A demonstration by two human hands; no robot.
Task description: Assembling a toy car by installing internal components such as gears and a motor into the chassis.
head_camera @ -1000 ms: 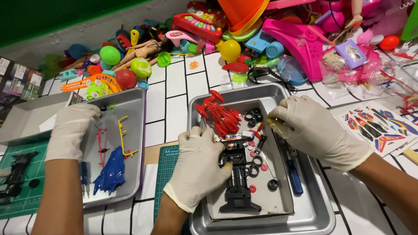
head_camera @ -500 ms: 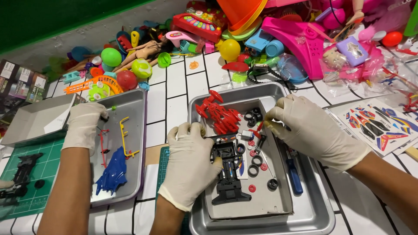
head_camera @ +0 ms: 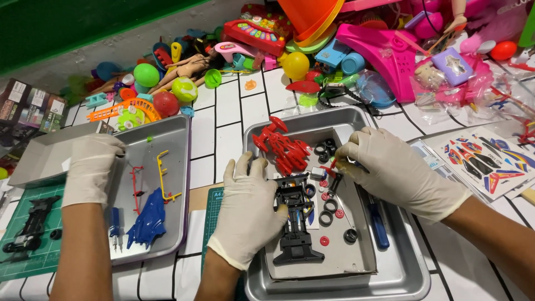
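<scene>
The work in hand looks like a small-parts step on a black toy car frame (head_camera: 295,223). The frame lies lengthwise on a grey inner sheet in the right-hand metal tray (head_camera: 409,276), which sits on the tiled counter (head_camera: 228,117).

The left hand (head_camera: 248,209), in a white glove, lies flat over the tray's near left edge. Its grip is open, the fingers are spread, and the thumb rests against the side of the frame, which seems to steady it.

The right hand (head_camera: 398,173), also gloved, hovers over the middle of the tray. Its grip is closed to a pinch, thumb and forefinger meeting on a small red piece (head_camera: 332,167) just beyond the front of the frame. Exactly what that piece is stays too small to tell.

Black rings (head_camera: 326,203) and red discs lie loose beside the frame. A red plastic cluster (head_camera: 281,147) sits at the tray's far end, and a blue screwdriver (head_camera: 379,226) lies under the right wrist.

Any next move with so small a piece calls for a fine, steady pinch and a frame that does not slide.

Another person's gloved hand (head_camera: 92,167) rests on the left tray (head_camera: 173,134), near a blue car shell (head_camera: 147,220).
</scene>
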